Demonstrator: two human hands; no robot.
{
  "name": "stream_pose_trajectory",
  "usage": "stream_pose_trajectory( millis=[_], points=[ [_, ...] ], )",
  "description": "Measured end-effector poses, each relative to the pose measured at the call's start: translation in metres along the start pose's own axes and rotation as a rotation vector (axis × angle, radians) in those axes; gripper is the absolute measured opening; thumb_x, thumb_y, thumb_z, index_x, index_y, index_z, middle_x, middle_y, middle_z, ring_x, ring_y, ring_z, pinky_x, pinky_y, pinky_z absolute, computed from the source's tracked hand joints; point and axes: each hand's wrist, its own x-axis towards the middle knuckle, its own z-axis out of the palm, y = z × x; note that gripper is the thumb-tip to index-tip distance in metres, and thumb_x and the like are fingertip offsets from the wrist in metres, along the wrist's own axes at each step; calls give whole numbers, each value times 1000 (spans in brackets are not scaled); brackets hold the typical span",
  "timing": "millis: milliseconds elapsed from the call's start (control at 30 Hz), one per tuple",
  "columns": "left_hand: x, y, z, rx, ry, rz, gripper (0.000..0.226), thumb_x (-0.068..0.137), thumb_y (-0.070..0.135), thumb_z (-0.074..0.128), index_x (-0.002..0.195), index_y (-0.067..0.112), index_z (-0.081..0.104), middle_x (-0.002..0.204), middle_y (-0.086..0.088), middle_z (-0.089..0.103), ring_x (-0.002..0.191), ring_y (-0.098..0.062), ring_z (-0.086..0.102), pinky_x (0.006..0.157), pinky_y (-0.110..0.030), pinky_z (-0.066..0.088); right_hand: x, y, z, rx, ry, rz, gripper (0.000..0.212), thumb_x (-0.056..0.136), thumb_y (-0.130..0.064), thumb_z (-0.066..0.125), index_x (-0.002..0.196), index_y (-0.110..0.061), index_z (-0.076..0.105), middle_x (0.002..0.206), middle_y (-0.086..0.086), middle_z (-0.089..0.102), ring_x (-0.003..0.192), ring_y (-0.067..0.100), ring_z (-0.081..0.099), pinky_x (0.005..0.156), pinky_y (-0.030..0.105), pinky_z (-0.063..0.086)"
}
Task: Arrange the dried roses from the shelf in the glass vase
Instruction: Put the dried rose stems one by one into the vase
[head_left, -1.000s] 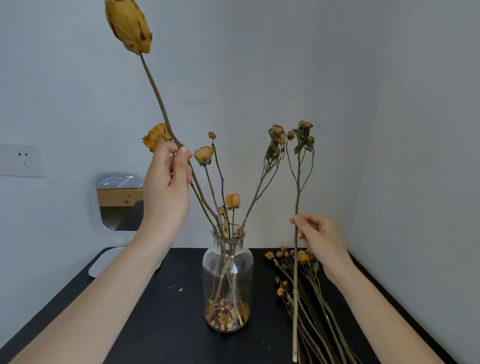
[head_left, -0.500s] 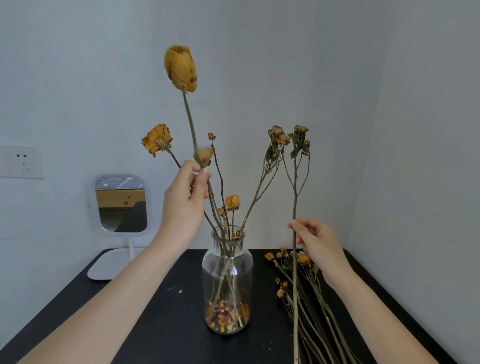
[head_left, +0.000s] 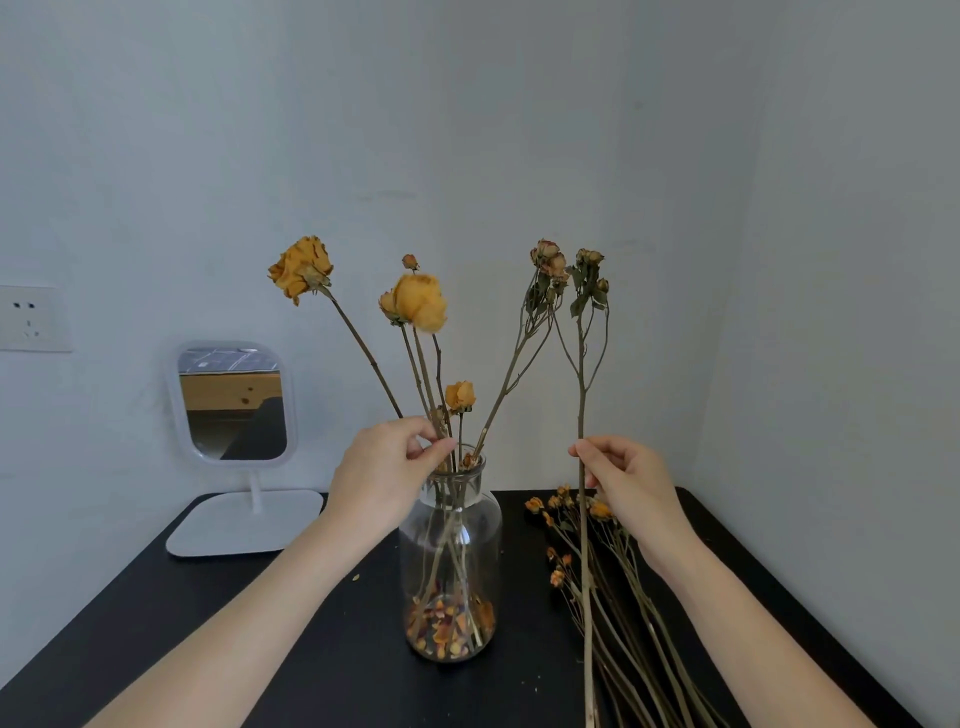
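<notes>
A clear glass vase (head_left: 451, 551) stands mid-table with several dried roses in it and loose petals at its bottom. My left hand (head_left: 387, 467) pinches the stem of a big yellow rose (head_left: 420, 302) just above the vase's mouth; that stem reaches down into the vase. To the right of the vase, my right hand (head_left: 628, 478) holds a thin branched rose stem (head_left: 582, 395) upright, its small buds at the top and its lower end by the table's front edge. A bundle of dried roses (head_left: 618, 587) lies flat on the black table under that hand.
A white stand mirror (head_left: 234, 400) sits on the black table (head_left: 182, 623) at the back left. A wall socket (head_left: 31, 318) is on the left wall. Walls close in behind and to the right.
My left hand has come down with the big yellow rose, and its stem has slid deep into the vase. My right hand has stayed almost in place with its upright stem.
</notes>
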Motion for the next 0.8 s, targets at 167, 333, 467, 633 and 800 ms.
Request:
stream_pose_trajectory(
  millis=[167,333,467,633,800],
  points=[
    [2,-1,-1,-160,111,-41,13,88,27,58,91,21,69,65,4,61,66,-7,55,59,-3,38,0,2,1,-1,-5,13,13,93,-22,52,93,-20,65,65,-2,54,66,8,55,66,18,42],
    [-5,-4,4,-193,113,-58,8,87,25,59,81,26,65,62,3,59,63,-6,55,59,-4,40,2,3,2,4,10,13,12,93,-22,52,92,-22,64,66,-2,55,65,8,55,63,17,42],
    [-36,-19,18,-213,234,-128,12,85,36,59,83,28,50,69,4,53,65,-4,52,55,-14,38,11,-5,-3,72,88,-31,14,93,-21,50,94,-18,64,67,-3,52,56,4,46,52,13,37],
    [-52,-35,38,-243,-19,-339,72,67,51,73,125,23,38,119,9,42,113,-10,42,93,-28,39,31,-38,-17,254,242,-170,17,95,-21,47,89,-20,62,61,-7,49,43,-1,40,40,9,32],
    [-34,-30,51,-291,-89,-298,76,68,50,72,130,22,39,131,5,47,124,-15,41,104,-39,39,45,-67,-18,462,294,-216,19,98,-20,44,85,-20,58,56,-8,47,40,2,35,37,14,27]
  ],
)
